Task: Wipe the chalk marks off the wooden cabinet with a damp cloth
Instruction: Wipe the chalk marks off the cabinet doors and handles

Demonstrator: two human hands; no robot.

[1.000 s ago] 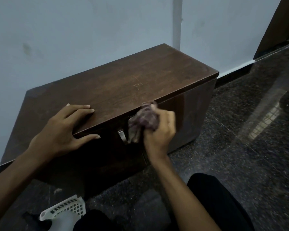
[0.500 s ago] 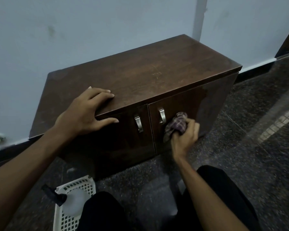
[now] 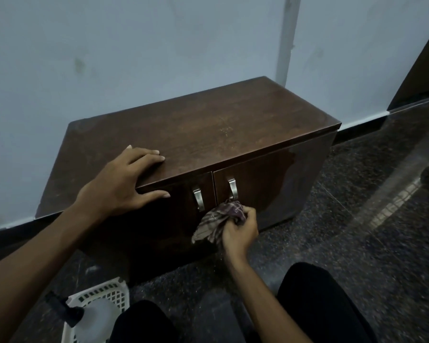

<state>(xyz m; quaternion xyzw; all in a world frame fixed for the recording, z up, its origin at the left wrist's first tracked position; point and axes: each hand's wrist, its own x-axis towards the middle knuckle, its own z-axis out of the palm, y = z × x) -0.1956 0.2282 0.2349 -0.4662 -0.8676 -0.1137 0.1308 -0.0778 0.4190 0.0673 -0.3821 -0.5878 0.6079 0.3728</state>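
My left hand (image 3: 124, 184): fingers spread on cabinet (image 3: 208, 134) top, steadying | my right hand (image 3: 238, 231): fingers bunching cloth (image 3: 218, 219) below right handle (image 3: 232, 188), scrubbing.

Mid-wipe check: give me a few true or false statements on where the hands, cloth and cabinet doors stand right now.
1. The right hand has a grip on the checked, crumpled cloth. True.
2. The cloth is on top of the dark brown wooden cabinet. False: it is at the front, below the right metal door handle.
3. The left hand lies flat on the cabinet's top edge. True.
4. One door stands open. False: both are shut.
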